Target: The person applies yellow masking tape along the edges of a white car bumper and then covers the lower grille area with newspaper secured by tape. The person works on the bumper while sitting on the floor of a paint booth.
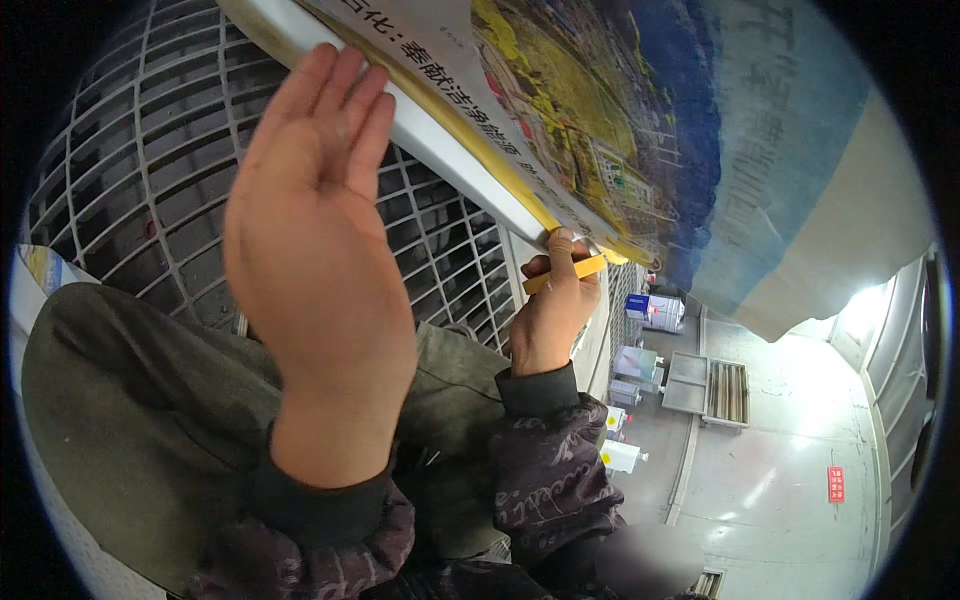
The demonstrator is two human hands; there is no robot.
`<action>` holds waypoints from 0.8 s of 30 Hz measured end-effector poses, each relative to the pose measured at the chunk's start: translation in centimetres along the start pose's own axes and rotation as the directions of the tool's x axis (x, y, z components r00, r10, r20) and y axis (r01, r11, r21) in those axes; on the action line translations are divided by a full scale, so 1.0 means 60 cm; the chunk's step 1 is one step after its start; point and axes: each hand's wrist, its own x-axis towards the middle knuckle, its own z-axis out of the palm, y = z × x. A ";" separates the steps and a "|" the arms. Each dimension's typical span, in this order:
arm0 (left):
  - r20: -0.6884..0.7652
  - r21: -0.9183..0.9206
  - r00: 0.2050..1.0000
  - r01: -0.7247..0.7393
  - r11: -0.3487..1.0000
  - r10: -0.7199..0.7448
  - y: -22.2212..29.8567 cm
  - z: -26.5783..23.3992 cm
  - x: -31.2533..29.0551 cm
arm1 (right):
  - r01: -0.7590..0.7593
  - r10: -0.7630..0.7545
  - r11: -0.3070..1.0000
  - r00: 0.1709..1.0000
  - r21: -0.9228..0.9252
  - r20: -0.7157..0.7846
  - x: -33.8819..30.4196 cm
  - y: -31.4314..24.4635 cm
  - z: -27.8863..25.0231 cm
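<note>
A long white panel edge (455,160) runs slantwise across the upper middle, with a yellow tape-like strip (490,165) along it. From that strip spreads a large printed sheet (690,130) with a landscape picture. My left hand (320,220) is flat with fingers stretched out, its fingertips over the white edge; whether they touch it I cannot tell. Farther right, my right hand (560,310) is closed around a flat yellow bar-shaped tool (566,274). Its thumb and fingers are at the far end of the strip. The tool's tip is not clear.
Metal floor grating (160,170) lies under the panel. My bent knee (130,370) is at the lower left. Several containers (630,375) and a metal frame with slats (708,388) are at the right. Beyond stands a pale wall (770,500) with a red sign (835,484).
</note>
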 end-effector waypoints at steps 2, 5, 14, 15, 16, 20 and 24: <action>-0.033 -0.015 0.997 0.068 0.998 -0.068 -0.015 0.001 -0.015 | 0.022 -0.022 1.000 1.000 0.019 0.003 -0.001 0.000 0.002; -0.035 -0.042 0.988 0.149 0.988 -0.151 -0.034 0.010 -0.048 | 0.027 -0.027 0.999 1.000 0.033 0.015 0.002 0.007 -0.004; 0.028 -0.047 0.889 0.458 0.888 -0.457 -0.107 0.017 -0.124 | -0.037 0.039 0.996 0.999 0.084 -0.019 0.009 0.011 -0.002; 0.047 -0.017 0.857 0.514 0.857 -0.513 -0.107 0.023 -0.128 | -0.009 0.014 0.993 0.999 0.115 -0.046 0.008 0.006 0.005; 0.061 0.028 0.817 0.573 0.819 -0.573 -0.109 0.028 -0.131 | -0.029 0.038 0.992 0.996 0.119 -0.078 0.013 0.011 0.004; 0.150 0.556 0.817 0.396 0.731 -0.557 -0.073 0.019 -0.092 | 0.038 -0.016 0.991 0.986 0.129 -0.167 0.019 0.030 0.016; 0.728 0.653 0.605 -0.755 0.058 -0.323 -0.026 0.002 0.007 | 0.073 -0.051 0.994 0.964 0.076 -0.261 0.003 0.037 0.037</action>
